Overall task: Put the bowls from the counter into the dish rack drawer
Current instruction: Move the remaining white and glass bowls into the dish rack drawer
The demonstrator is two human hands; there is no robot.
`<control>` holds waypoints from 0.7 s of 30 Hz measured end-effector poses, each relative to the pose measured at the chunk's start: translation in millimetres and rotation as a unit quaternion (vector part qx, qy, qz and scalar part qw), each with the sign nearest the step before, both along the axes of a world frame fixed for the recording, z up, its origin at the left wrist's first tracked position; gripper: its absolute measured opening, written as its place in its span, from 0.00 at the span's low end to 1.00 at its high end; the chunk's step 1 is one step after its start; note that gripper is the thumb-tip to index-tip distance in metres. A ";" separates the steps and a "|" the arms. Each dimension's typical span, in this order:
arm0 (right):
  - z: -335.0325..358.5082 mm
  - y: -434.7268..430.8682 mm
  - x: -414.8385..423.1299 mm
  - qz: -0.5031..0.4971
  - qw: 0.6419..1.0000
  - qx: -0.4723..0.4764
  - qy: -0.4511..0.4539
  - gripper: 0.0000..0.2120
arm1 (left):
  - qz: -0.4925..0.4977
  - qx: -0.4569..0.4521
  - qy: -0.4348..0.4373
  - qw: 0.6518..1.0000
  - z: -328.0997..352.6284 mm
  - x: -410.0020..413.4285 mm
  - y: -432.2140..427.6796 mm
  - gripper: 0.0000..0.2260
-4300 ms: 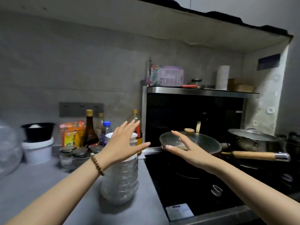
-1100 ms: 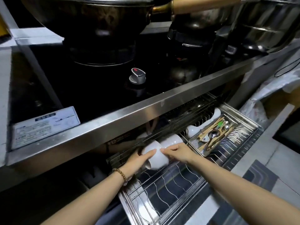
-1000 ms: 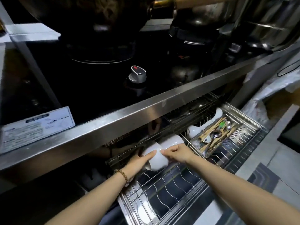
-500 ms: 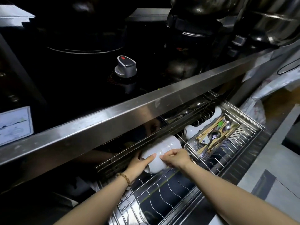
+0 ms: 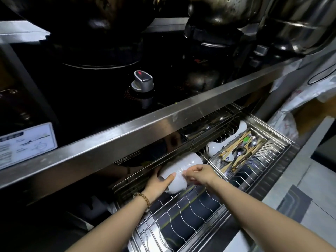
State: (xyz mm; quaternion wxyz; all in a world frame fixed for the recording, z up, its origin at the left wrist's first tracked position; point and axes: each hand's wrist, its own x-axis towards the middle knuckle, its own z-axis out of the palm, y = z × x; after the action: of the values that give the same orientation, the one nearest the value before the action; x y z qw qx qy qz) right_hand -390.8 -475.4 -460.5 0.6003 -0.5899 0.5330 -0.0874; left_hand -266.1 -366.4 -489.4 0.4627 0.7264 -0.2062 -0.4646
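A row of white bowls (image 5: 179, 169) lies on its side at the back of the pulled-out dish rack drawer (image 5: 196, 217), partly tucked under the steel counter edge (image 5: 127, 140). My left hand (image 5: 158, 182) cups the nearest bowl from the left, thumb on its rim. From the right, my right hand (image 5: 199, 174) pinches the same stack with its fingertips. The bowls rest on the wire dividers. Further white dishes (image 5: 215, 147) stand behind the cutlery basket.
A wire cutlery basket (image 5: 241, 151) with chopsticks and spoons sits in the drawer's right part. Above are the black hob with a silver knob (image 5: 142, 83) and pots (image 5: 227, 17). White plastic bags (image 5: 294, 100) hang at right; tiled floor (image 5: 309, 206) lies below.
Over the last second both hands stayed on the bowls in the drawer, pushing them slightly further back under the counter. Four seconds ago my hands were empty above the counter.
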 end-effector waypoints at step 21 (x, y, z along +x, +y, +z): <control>301.3 94.4 -79.9 0.084 0.917 -0.377 -0.100 0.22 | -0.157 -0.273 -0.334 0.888 317.6 -29.9 89.2 0.20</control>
State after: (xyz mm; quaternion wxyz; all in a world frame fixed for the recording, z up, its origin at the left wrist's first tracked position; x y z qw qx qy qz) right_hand -470.7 -380.9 -159.2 0.3886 -0.8031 0.3462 -0.2902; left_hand -296.0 -277.3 -171.8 0.4673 0.6422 -0.5784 -0.1863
